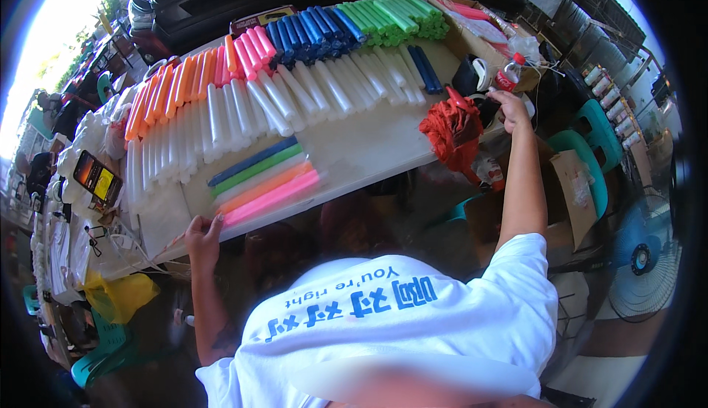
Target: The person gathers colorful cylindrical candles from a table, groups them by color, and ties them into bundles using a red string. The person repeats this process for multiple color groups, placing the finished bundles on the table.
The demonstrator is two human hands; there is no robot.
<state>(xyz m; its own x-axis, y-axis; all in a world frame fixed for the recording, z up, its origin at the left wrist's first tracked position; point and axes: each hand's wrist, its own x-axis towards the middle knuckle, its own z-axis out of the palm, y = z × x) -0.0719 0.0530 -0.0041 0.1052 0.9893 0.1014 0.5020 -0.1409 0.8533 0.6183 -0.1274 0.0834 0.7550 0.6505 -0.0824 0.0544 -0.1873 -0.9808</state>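
My left hand (203, 240) is curled at the table's front edge, thumb up, beside the end of a flat clear pack of colored sticks (264, 179). The pack's blue, green, white, orange and pink sticks lie side by side. Whether the fingers grip the pack's corner or the edge is hidden. My right hand (512, 111) reaches out to the far right, fingers drawn together just below a red-capped cola bottle (509, 73). What they pinch, if anything, I cannot make out. A crumpled red plastic bag (451, 126) sits left of that hand.
Behind the pack lie rows of white sticks (335, 87), with orange (173, 91), pink (254, 50), blue (313, 32) and green sticks (391, 17) farther back. A phone (97, 177) rests at the left. Right of me stand a fan (640, 259) and green chairs (582, 154).
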